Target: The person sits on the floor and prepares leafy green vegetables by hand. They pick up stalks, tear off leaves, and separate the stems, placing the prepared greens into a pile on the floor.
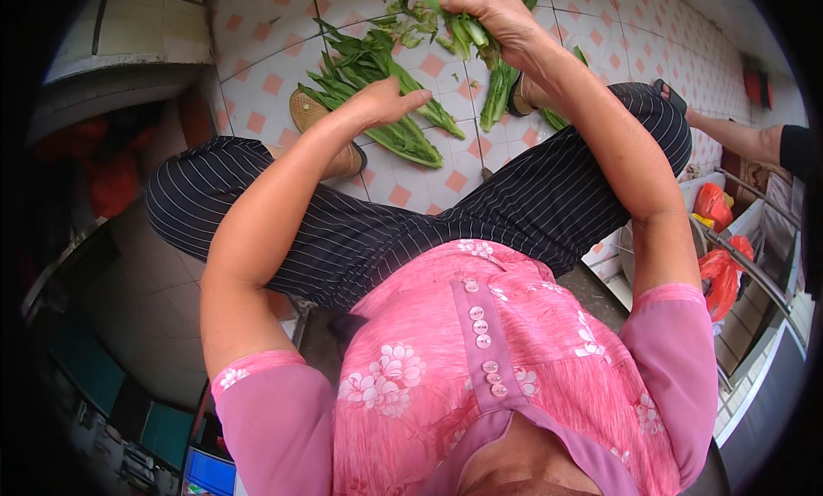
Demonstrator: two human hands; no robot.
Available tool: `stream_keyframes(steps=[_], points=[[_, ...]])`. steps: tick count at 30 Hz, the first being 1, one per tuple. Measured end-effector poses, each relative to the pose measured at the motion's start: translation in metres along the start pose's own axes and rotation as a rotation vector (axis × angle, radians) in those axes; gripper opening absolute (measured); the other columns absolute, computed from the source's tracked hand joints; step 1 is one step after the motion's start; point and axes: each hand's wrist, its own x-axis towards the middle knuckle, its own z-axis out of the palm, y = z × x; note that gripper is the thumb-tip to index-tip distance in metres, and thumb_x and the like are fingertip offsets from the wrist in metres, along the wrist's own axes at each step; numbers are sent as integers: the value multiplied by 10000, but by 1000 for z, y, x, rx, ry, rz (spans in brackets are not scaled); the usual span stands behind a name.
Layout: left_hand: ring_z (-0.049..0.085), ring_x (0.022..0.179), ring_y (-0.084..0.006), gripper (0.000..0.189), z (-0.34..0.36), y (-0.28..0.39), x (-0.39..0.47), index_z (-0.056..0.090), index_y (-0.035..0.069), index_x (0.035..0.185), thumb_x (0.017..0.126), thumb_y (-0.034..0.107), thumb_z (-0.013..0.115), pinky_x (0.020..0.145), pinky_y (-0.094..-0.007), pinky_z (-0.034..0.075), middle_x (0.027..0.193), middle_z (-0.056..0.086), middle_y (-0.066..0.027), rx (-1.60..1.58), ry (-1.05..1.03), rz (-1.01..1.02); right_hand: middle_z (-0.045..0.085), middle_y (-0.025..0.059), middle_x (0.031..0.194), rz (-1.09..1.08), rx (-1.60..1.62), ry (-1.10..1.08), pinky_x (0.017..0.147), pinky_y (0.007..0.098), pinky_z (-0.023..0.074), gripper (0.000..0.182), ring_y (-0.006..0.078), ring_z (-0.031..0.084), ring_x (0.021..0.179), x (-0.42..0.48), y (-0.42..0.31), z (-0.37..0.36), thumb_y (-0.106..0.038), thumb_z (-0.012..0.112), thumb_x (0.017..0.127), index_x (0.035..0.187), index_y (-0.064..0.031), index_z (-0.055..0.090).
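Observation:
My right hand [498, 17] grips a bunch of leafy green vegetables [468, 32] by the pale stalk ends, at the top of the view. Some of its leaves run out of the picture. Over a loose pile of long green leaves [360, 55] on the floor is my left hand [390, 102], its thumb stretched to the right and its fingers mostly hidden. I see nothing held in it. Two leafy stems [411, 142] lie just below that hand. Another green bunch [496, 97] rests beside my right foot, and trimmed leaf scraps [411, 23] are scattered between the piles.
Patterned tiles [443, 194] cover the floor between my sandalled feet. Another person's leg [733, 133] reaches in from the right. Red plastic bags [723, 271] sit by a metal rail [749, 258] at right. A cabinet [148, 30] stands at upper left.

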Motion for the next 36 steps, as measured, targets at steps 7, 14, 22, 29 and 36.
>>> stream_keyframes(steps=[7, 14, 22, 29, 36], points=[[573, 654, -106, 446, -140, 2, -39, 599, 58, 1058, 850, 444, 521, 594, -307, 476, 887, 646, -58, -112, 544, 186, 591, 27, 714, -35, 57, -54, 490, 225, 396, 206, 87, 516, 572, -5, 6, 3, -90, 613, 696, 886, -10, 612], [543, 1073, -335, 313, -108, -136, 48, 631, 80, 1064, 804, 196, 500, 863, -439, 442, 1146, 574, -167, 441, 523, -584, 621, 94, 762, -7, 471, -49, 565, 290, 544, 187, 167, 613, 620, -16, -42, -1, -1, 562, 740, 923, 29, 585], [543, 1073, -324, 304, -10, -213, 48, 615, 46, 1072, 820, 169, 495, 874, -388, 446, 1135, 576, -180, 190, 558, -796, 623, 116, 733, 72, 698, -100, 546, 293, 551, 159, 183, 623, 592, -25, -66, -20, -1, 577, 758, 912, 35, 555], [589, 1003, -302, 419, -15, -149, 43, 641, 28, 976, 636, 262, 716, 816, -371, 488, 1061, 619, -154, 444, 440, -741, 610, 88, 748, 65, 843, -255, 515, 275, 532, 185, 147, 599, 577, -27, -74, -37, -13, 562, 789, 967, 32, 545], [628, 916, -285, 319, -32, -185, 66, 651, 0, 931, 691, 209, 670, 725, -374, 507, 997, 629, -203, 175, 505, -798, 595, 78, 691, 41, 829, -217, 443, 277, 500, 132, 152, 571, 509, -28, -77, -47, -28, 565, 791, 912, 25, 566]])
